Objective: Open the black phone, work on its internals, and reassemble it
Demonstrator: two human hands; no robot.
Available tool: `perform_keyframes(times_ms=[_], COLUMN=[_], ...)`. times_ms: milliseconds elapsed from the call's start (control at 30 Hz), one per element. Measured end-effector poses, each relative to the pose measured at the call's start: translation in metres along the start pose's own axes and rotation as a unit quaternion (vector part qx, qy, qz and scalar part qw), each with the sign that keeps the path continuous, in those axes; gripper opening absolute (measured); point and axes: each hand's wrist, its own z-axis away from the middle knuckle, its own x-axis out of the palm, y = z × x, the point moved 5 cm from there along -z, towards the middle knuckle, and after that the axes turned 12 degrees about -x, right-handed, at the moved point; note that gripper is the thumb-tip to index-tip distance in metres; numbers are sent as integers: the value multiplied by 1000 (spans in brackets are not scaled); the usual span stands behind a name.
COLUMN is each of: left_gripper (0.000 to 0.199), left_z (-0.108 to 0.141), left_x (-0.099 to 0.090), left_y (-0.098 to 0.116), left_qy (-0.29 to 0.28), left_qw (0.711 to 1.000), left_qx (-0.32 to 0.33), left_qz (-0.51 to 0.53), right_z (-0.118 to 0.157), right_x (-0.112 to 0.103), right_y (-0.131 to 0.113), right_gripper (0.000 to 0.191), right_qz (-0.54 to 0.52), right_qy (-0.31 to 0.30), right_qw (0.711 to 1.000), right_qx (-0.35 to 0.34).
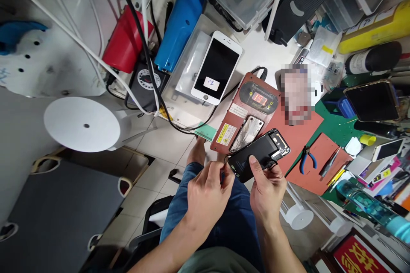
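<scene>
A dark phone screen part (pixel 253 158) with exposed components at its upper right end is held over my lap, at the front edge of a brown heating device (pixel 229 121). My right hand (pixel 267 187) grips its lower right side, with the thumb lying on the dark face. Beside its lower left corner, my left hand (pixel 209 190) has its fingers pinched together near a thin dark strip along the edge; what they hold is too small to make out. The device shows a lit red display (pixel 260 99) and a metal plate (pixel 247 133).
A white phone (pixel 218 68) lies on a plastic container behind the device. Blue pliers (pixel 308 160) and a slim tool (pixel 329 163) rest on a reddish mat (pixel 296 136) at the right. A black cable (pixel 160 104) hangs at the left. A teal bottle (pixel 368 204) is far right.
</scene>
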Motion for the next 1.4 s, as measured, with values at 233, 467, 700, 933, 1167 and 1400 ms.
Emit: perform_keyframes(times_ms=[233, 467, 700, 933, 1167, 1400], left_gripper=[21, 14, 22, 26, 26, 14], left_z=[-6, -13, -16, -18, -19, -9], left_x=[-6, -9, -11, -14, -18, -20], left_y=[1, -2, -4, -9, -14, -16], left_qy=[8, 30, 43, 58, 73, 40], left_qw=[999, 998, 997, 997, 996, 999], left_qx=[24, 26, 28, 17, 16, 0], left_qz=[-19, -50, -58, -56, -55, -6], right_z=[1, 3, 5, 7, 14, 15], right_x=[2, 1, 0, 2, 0, 1], right_y=[0, -1, 0, -1, 4, 4], right_gripper=[36, 39, 37, 38, 34, 39], right_qz=[-13, 21, 11, -4, -11, -24], right_qy=[-6, -10, -20, -34, -28, -40], right_qw=[1000, 1000, 1000, 999, 999, 999], right_qx=[4, 6, 6, 7, 26, 11])
